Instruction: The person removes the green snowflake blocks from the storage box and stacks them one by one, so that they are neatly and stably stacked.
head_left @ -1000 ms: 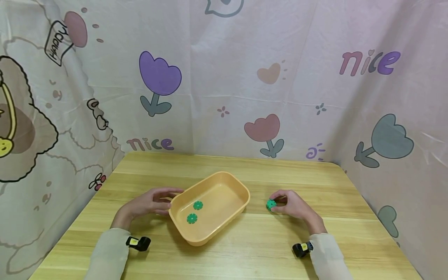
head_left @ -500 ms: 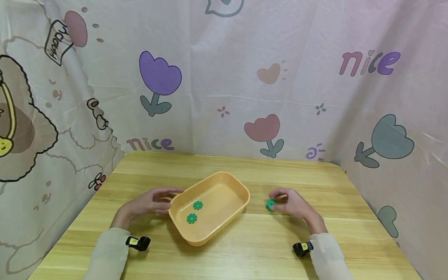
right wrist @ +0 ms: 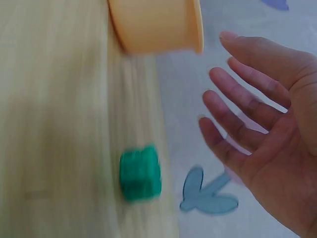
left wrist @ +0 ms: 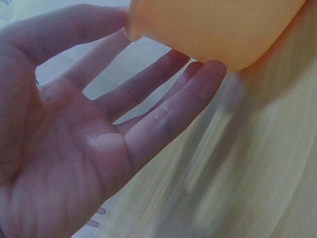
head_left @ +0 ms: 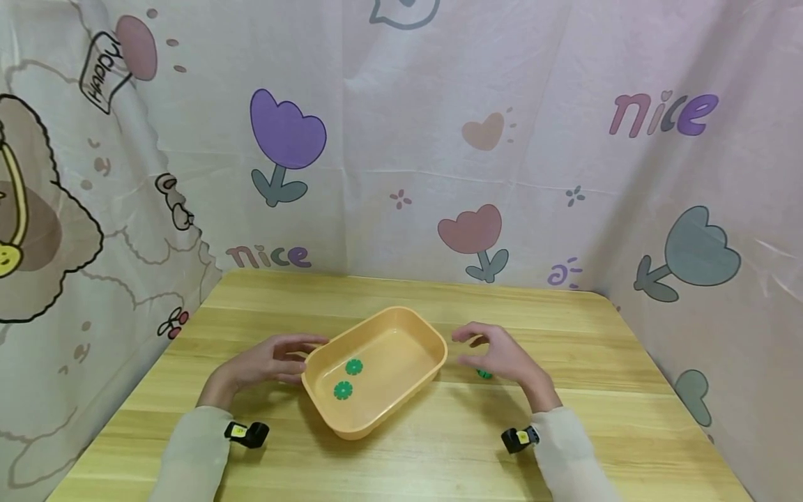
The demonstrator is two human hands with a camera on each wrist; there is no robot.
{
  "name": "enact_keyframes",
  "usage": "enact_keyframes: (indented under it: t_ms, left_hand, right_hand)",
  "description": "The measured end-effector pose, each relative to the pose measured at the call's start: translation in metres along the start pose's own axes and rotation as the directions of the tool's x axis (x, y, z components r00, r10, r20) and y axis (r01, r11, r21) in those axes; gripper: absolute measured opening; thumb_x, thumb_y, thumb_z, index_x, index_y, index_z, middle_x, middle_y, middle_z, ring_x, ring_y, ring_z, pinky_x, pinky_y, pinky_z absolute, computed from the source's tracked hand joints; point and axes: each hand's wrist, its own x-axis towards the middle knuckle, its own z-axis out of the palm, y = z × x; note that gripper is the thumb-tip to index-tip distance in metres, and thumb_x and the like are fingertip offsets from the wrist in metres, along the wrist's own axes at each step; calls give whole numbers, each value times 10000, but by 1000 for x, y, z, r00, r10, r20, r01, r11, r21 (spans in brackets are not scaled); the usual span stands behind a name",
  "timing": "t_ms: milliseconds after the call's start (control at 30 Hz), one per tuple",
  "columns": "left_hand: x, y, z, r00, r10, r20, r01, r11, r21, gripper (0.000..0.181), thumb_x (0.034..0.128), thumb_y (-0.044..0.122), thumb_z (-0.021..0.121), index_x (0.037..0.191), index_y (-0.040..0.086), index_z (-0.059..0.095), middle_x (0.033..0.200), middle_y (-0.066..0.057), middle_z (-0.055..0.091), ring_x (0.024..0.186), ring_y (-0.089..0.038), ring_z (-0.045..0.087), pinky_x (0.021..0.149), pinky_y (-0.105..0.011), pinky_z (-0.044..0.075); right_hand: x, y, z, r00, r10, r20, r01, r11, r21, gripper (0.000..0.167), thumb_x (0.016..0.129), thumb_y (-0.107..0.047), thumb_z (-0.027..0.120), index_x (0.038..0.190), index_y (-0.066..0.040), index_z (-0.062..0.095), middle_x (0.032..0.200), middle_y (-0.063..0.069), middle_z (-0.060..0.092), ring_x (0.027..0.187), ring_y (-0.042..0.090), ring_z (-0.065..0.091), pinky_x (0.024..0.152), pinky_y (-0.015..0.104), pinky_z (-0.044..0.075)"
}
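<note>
My left hand point(head_left: 276, 362) rests its nearly straight fingers against the outside of the yellow-orange plastic basin point(head_left: 401, 376). In the left wrist view, those fingers point(left wrist: 163, 116) touch the outer wall and rim. Two flat green notched discs point(head_left: 354, 367) lie inside the basin near its left end. To the right of the basin hovers my right hand point(head_left: 498, 352), fingers spread and slightly bent, holding nothing. A thick green notched piece point(right wrist: 140, 173), blurred, sits on the table below that hand; it looks like a stack of discs, mostly hidden in the head view.
The light wooden table point(head_left: 401, 467) carries the basin and the green piece. A patterned curtain point(head_left: 389, 132) hangs behind the table and along its sides. Each wrist wears a small black camera point(head_left: 519, 439).
My right hand has let go of the green piece, lifted and moved left towards the basin. The green piece stays on the table. My left hand and the basin have hardly moved.
</note>
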Motion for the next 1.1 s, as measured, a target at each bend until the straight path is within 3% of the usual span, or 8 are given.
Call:
enact_keyframes:
  t_ms: [300, 500, 667, 967, 1100]
  left_hand:
    - [0, -2, 0, 1000, 3, 3, -3, 1000, 5, 539, 1030, 99, 578, 1553, 80, 446, 1533, -291, 468, 1288, -153, 592, 973, -333, 609]
    - [0, -1, 0, 1000, 1, -1, -1, 1000, -1, 547, 1029, 105, 580, 1557, 73, 438, 1525, -300, 469, 1291, -199, 593, 972, -338, 611]
    - [0, 0, 1, 1000, -9, -4, 9, 1000, 6, 544, 1030, 108, 578, 1556, 76, 440, 1526, -300, 469, 1291, -196, 592, 972, -333, 610]
    - [-1, 0, 1, 1000, -11, 4, 11, 1000, -12, 548, 1038, 103, 562, 1565, 61, 419, 1515, -324, 460, 1291, -246, 603, 973, -338, 609]
    - [-1, 0, 1, 1000, -11, 1, 11, 1000, -7, 545, 1039, 108, 563, 1563, 68, 423, 1512, -324, 462, 1293, -287, 601, 968, -343, 613]
  right_hand:
    - [35, -30, 32, 990, -135, 30, 134, 990, 50, 329, 855, -95, 828, 1165, -38, 732, 1167, 154, 749, 1091, 364, 678, 965, 436, 590]
    - [58, -38, 60, 986, -130, 107, 123, 990, 67, 370, 874, -141, 821, 1204, -4, 725, 1221, 168, 738, 1107, 407, 663, 992, 474, 574]
    - [74, -42, 85, 975, -131, 180, 125, 991, 41, 355, 891, -117, 798, 1210, 16, 719, 1204, 169, 741, 1114, 347, 680, 991, 469, 581]
    - [95, -57, 114, 945, -123, 302, 139, 990, -30, 278, 924, -117, 772, 1197, -70, 745, 1196, 56, 765, 1120, 236, 699, 1001, 352, 587]
    - [101, -61, 123, 925, -119, 362, 149, 987, -56, 265, 933, -66, 749, 1198, -60, 749, 1219, 59, 759, 1161, 216, 685, 1016, 322, 580]
